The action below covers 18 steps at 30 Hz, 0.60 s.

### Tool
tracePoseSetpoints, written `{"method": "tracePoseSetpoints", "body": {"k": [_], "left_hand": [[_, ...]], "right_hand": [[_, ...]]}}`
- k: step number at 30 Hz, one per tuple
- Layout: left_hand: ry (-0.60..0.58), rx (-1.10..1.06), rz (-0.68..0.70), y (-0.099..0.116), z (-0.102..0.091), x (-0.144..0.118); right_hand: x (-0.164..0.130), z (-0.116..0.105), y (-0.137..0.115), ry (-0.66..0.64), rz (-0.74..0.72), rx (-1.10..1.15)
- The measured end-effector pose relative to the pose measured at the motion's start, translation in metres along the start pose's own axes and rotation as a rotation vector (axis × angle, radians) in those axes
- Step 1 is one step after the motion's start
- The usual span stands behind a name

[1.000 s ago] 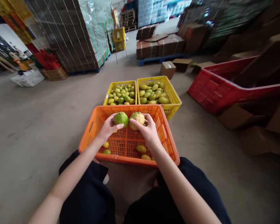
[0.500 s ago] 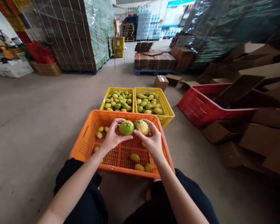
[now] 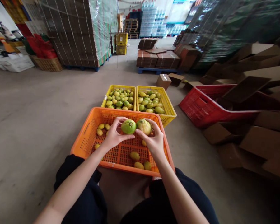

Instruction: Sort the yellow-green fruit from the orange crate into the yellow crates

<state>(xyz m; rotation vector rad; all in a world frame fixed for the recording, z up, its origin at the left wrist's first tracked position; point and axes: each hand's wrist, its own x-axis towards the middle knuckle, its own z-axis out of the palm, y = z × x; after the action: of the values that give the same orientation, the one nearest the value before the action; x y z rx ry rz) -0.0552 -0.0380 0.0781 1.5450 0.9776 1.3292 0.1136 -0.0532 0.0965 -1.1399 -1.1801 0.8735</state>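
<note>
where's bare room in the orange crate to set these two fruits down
Free: the orange crate floor's middle, between the fruits by the left wall and those at the near right. Crowded: both yellow crates, heaped full.

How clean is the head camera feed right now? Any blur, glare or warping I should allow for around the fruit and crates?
Head view: the centre is sharp, so the green fruit in the left hand, the yellowish fruit in the right hand and the orange crate read clearly. The edges smear and bow outward, worst over the cardboard boxes at right. Light is soft and even, with no harsh glare.
</note>
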Motion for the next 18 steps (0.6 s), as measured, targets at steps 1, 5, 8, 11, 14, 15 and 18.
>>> {"method": "tracePoseSetpoints", "body": {"k": [1,5,8,11,14,15,18], "left_hand": [[0.001,0.005,-0.002,0.0000,0.0000,0.0000],[0.011,0.012,-0.003,-0.0003,-0.0001,0.0004],[0.014,0.009,0.000,-0.0010,0.0001,0.0007],[0.008,0.006,-0.004,-0.0014,0.0004,0.0007],[0.005,0.013,-0.015,-0.0010,0.0006,0.0008],[0.004,0.011,-0.017,-0.0008,0.0007,0.0009],[0.002,-0.001,-0.018,0.0000,0.0009,0.0013]], "right_hand": [[0.0001,0.0002,0.0002,0.001,0.002,-0.001],[0.0001,0.0010,0.0008,0.012,-0.004,-0.010],[-0.0001,0.0013,0.0011,0.010,-0.007,-0.014],[-0.0004,0.0012,0.0013,0.006,-0.004,-0.017],[-0.0008,0.0009,0.0012,0.003,0.002,-0.018],[-0.0009,0.0008,0.0014,0.004,0.001,-0.021],[-0.0011,0.0004,0.0027,0.004,0.000,-0.029]]}}
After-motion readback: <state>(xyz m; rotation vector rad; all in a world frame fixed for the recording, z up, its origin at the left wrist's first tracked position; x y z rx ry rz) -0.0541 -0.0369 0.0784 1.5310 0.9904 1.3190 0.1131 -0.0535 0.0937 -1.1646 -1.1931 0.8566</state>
